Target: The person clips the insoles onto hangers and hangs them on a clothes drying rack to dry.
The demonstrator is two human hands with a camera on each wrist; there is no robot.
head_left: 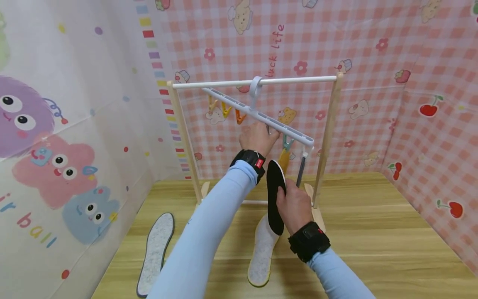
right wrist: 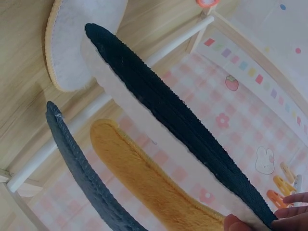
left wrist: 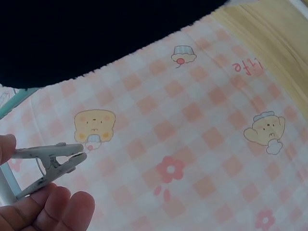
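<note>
Looks to me like hanging the black insole is the step in hand: the right hand grips it just below the bar, while the left hand pinches a grey clip, its tips barely parted. Next, I'd say, the insole's top wants lifting between those tips. It's fuzzy black over a smooth white underside, long and slim; to its right hang a plush yellow insole and a ribbed-edged grey one
</note>
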